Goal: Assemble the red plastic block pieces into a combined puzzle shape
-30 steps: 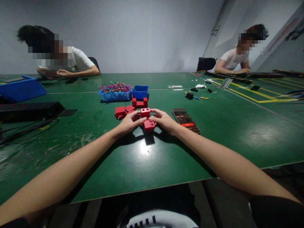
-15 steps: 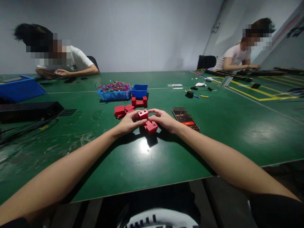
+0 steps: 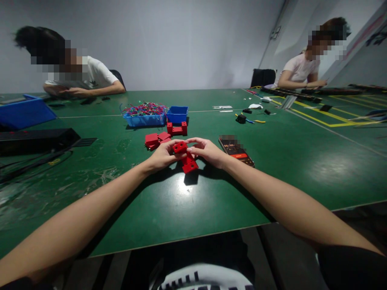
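Note:
Between my hands is a red U-shaped block (image 3: 190, 164) with round holes in its raised ends, tilted above the green table. My left hand (image 3: 163, 155) grips its far end from the left, with the thumb across it. From the right, my right hand (image 3: 207, 152) holds the same block with thumb and fingers near its upper part. Fingers hide some of its middle. Another red U-shaped block (image 3: 177, 129) stands just beyond, and several flat red pieces (image 3: 152, 140) lie in a small heap past my left hand.
A blue bin of coloured wires (image 3: 145, 120) stands beside a smaller blue bin (image 3: 177, 115). To the right lies a phone (image 3: 237, 151); farther back are cutters with yellow and blue handles (image 3: 242, 118). A black case (image 3: 39, 139) and cables lie left. Two people sit across the table.
The red block has turned in my hands, so its ends face differently and its near end sits slightly lower and further left. Both hands keep their grip in nearly the same place.

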Motion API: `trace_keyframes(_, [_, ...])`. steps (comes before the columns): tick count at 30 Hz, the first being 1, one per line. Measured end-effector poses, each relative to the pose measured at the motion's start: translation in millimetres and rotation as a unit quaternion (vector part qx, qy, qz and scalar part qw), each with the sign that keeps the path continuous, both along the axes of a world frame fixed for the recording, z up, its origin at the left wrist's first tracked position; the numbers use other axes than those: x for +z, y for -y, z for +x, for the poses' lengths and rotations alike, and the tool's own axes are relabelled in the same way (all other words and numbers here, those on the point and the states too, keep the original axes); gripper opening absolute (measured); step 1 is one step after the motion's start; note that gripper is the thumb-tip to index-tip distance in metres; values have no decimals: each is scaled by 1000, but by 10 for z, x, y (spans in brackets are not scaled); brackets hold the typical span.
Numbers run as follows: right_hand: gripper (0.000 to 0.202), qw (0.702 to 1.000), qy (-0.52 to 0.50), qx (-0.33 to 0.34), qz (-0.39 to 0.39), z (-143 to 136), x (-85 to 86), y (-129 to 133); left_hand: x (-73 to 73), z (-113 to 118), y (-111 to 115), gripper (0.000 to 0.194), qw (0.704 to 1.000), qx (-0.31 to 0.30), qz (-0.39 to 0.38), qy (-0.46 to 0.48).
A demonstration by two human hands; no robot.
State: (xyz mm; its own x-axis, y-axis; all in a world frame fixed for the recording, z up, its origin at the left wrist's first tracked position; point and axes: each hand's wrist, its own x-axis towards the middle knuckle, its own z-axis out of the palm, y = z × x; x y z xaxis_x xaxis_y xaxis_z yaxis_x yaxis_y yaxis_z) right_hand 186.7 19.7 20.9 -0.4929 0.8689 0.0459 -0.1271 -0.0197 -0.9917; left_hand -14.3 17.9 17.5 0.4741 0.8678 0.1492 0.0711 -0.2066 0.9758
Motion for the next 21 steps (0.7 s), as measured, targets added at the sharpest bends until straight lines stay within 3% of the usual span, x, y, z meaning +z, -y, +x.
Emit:
trace_keyframes(5, [59, 999, 22, 17, 18, -23, -1, 46, 30, -46, -17, 66, 998, -40, 26, -33])
trace_keyframes(11, [43, 1000, 11, -11, 18, -52, -46, 29, 62, -64, 12, 64, 993, -44, 39, -99])
trace_keyframes(16, [32, 999, 30, 6, 44, -74, -85, -6, 55, 7, 45, 52, 990, 0, 76, -119])
trace_keyframes(21, [42, 998, 34, 0, 53, -56, -55, 8, 31, 47, 22, 44, 982, 88, 127, -110])
